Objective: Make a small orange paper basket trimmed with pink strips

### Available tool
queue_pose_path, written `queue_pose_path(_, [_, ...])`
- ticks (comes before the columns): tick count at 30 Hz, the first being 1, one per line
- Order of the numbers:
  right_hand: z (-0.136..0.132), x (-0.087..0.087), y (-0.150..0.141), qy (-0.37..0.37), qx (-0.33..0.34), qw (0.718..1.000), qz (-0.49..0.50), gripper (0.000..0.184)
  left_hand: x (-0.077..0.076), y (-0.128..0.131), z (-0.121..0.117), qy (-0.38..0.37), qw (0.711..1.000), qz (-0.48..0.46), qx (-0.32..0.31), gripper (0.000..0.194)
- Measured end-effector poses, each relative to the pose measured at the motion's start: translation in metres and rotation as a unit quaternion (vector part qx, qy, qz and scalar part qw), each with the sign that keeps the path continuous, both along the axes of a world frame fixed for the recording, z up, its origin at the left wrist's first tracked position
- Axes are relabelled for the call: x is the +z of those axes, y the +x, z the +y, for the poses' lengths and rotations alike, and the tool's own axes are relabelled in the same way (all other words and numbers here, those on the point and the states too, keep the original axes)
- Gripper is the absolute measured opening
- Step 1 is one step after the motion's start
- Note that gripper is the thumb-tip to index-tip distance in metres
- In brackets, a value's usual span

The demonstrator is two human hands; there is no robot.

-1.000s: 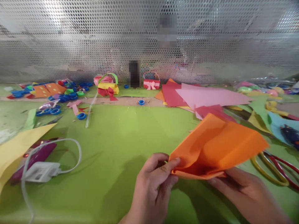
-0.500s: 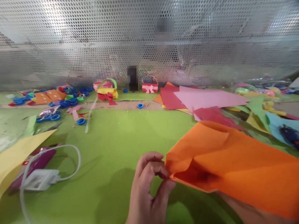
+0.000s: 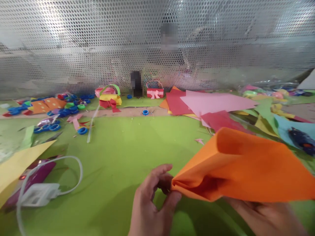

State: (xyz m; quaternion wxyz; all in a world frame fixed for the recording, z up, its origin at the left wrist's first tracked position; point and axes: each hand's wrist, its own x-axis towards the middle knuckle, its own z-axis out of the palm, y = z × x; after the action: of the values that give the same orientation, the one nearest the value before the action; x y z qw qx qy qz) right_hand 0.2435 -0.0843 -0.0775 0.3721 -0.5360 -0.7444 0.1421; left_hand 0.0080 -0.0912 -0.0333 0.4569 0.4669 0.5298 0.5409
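A large sheet of orange paper (image 3: 248, 167) is held up over the green tabletop, curved and partly folded, with an opening on its near left side. My left hand (image 3: 155, 200) pinches the paper's gathered left corner between thumb and fingers. From below, my right hand (image 3: 268, 213) supports the sheet; its fingers are largely hidden behind the paper, but the hand is closed on it. Beyond the orange paper lie a red sheet (image 3: 223, 120) and a pink sheet (image 3: 216, 101).
To the left are a purple power bank (image 3: 41, 175), a white charger (image 3: 40, 195) with its cable, and yellow paper (image 3: 22, 162). Small paper baskets (image 3: 155, 92) stand by the perforated metal screen (image 3: 98, 42). Blue-handled scissors (image 3: 52, 126) lie at left.
The orange paper has tilted and its left corner is now more tightly gathered. More of my right hand shows beneath it. My left hand has shifted slightly left and down.
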Motion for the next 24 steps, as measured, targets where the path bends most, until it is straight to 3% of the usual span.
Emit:
queue_pose_path(3, [0.006,0.021,-0.004,0.038,0.051,0.997,-0.039,0.013,0.003,-0.002,0.003,-0.012,0.994,0.061,-0.087,0.031])
queue_pose_path(8, [0.014,0.041,-0.023,0.058,0.053,0.997,0.019,0.019,0.005,-0.011,0.008,-0.074,0.985,-0.016,-0.153,0.05])
queue_pose_path(13, [0.016,0.048,-0.029,0.04,0.085,0.994,0.047,0.02,0.011,-0.013,0.009,-0.068,0.965,-0.059,-0.248,0.027])
queue_pose_path(16, [0.016,0.047,-0.03,0.016,0.091,0.994,0.059,0.026,0.01,-0.011,0.007,-0.072,0.971,-0.042,-0.225,0.024])
queue_pose_path(20, [0.013,0.037,-0.034,-0.04,0.049,0.986,0.154,0.039,0.003,-0.007,0.005,-0.147,0.977,-0.092,-0.126,0.028])
queue_pose_path(24, [0.011,0.033,-0.043,-0.053,-0.009,0.956,0.29,0.026,-0.002,-0.006,0.007,-0.192,0.96,-0.161,-0.121,0.028])
